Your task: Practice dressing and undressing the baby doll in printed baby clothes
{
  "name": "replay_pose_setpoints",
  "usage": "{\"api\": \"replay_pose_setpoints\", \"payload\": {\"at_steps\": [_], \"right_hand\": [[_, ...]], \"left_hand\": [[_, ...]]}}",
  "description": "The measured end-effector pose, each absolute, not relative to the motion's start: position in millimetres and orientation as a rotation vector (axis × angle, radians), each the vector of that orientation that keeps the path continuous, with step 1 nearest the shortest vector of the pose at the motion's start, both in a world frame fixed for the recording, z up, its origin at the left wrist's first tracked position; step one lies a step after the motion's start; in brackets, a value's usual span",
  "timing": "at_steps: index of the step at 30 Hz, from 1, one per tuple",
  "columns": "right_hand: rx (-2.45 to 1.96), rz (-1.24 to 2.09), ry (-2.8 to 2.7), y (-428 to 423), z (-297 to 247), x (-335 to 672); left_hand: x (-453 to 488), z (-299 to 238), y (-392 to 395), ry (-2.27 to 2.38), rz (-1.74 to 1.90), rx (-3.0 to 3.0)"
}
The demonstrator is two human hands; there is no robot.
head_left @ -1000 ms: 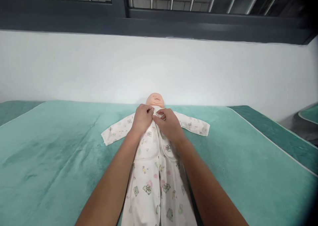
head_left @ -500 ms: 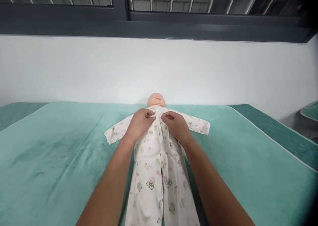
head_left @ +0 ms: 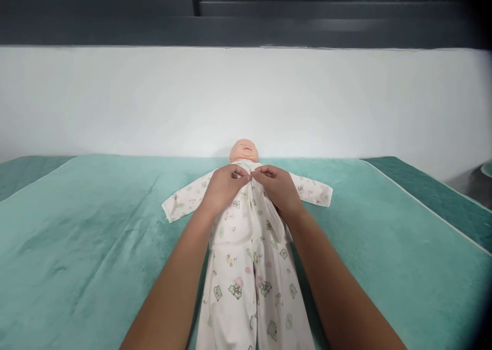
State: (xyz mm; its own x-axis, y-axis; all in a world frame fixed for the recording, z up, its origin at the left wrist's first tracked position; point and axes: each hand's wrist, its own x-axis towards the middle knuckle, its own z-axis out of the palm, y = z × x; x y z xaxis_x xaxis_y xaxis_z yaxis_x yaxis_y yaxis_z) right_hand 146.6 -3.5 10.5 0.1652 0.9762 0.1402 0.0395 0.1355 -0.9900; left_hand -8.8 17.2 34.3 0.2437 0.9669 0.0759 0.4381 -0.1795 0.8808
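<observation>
A baby doll (head_left: 244, 150) lies on its back, its head toward the wall. It wears a white baby romper (head_left: 234, 268) printed with small bears, the sleeves spread to both sides. At the upper chest, my left hand (head_left: 226, 186) pinches the left edge of the front opening. My right hand (head_left: 277, 188) pinches the other edge, and the fingertips of both hands meet at the middle. Whatever fastener lies between them is hidden by the fingers. Below the hands the front seam runs down to the legs, whose ends are out of view.
A green plush blanket (head_left: 96, 237) with darker side borders covers the surface under the doll. Behind it rises a white wall (head_left: 154, 99), with a dark window frame (head_left: 269, 27) and metal bars above. A dark grey object partly shows at the far right edge.
My hands have come together, closing the gap between the romper's two front edges at the chest. The view has tilted slightly downward.
</observation>
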Motion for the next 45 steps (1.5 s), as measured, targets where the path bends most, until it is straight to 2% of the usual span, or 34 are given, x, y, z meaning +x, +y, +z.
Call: {"api": "replay_pose_setpoints", "payload": {"at_steps": [7, 21, 29, 41, 45], "right_hand": [[-1.229, 0.947, -1.137, -3.0, 7.6, 144.9], [-1.212, 0.856, -1.199, -3.0, 2.5, 142.5], [-1.185, 0.922, -1.301, -6.1, 3.5, 144.6], [-1.399, 0.48, -1.685, -14.6, 10.8, 133.1], [-1.503, 0.439, -1.763, -28.7, 18.9, 131.7]], "left_hand": [[-6.4, 32.1, 18.6, 1.232, 1.005, 1.801], [-7.2, 27.0, 24.9, 1.045, 1.02, 1.563], [-10.3, 30.2, 24.9, 1.053, 0.992, 1.503], [-15.4, 33.7, 23.9, 1.011, 0.948, 1.386], [-16.8, 38.1, 19.0, 1.106, 0.901, 1.528]]}}
